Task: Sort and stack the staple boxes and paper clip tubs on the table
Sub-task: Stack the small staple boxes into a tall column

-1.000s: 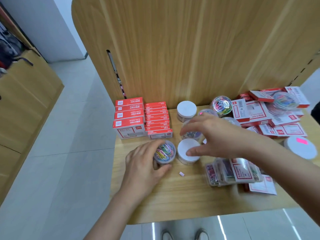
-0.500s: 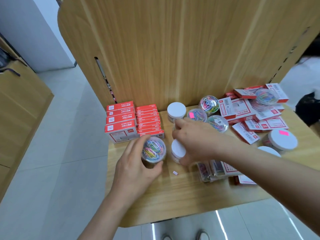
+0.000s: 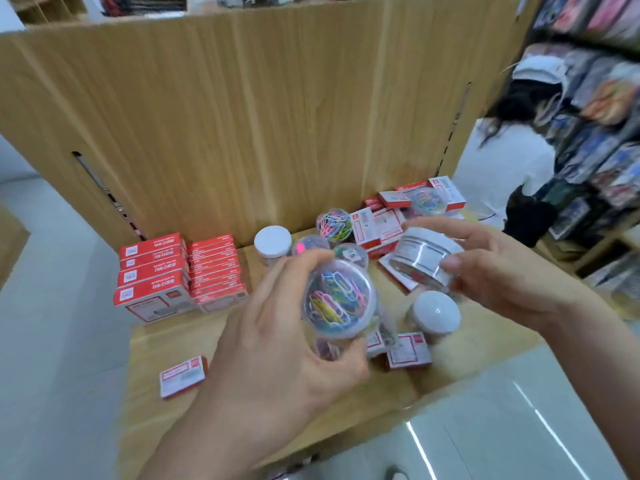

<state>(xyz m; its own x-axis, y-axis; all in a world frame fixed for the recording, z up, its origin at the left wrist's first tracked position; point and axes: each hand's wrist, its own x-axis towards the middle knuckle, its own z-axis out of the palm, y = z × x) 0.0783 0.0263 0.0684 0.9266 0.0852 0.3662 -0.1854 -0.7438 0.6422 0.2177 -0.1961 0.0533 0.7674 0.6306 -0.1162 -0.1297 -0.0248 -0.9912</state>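
My left hand (image 3: 277, 344) holds a clear tub of coloured paper clips (image 3: 337, 299) up above the wooden table (image 3: 166, 344), its clear end facing me. My right hand (image 3: 498, 268) holds a second tub (image 3: 420, 259) on its side, label showing, above the table's right part. Two neat stacks of red staple boxes (image 3: 180, 271) stand at the back left against the wooden panel. A loose staple box (image 3: 183, 375) lies near the front left. More tubs (image 3: 273, 241) and a white-lidded tub (image 3: 435, 311) sit mid-table.
A jumble of red and white staple boxes with a clip tub (image 3: 427, 200) on top fills the back right. A tall wooden panel (image 3: 242, 116) walls the table's far side. A person in white (image 3: 512, 157) crouches by shelves at the right. The table's front edge is close.
Both hands have lifted their tubs off the table; the right one has tipped its tub sideways. The camera view has swung to the right and moved closer.
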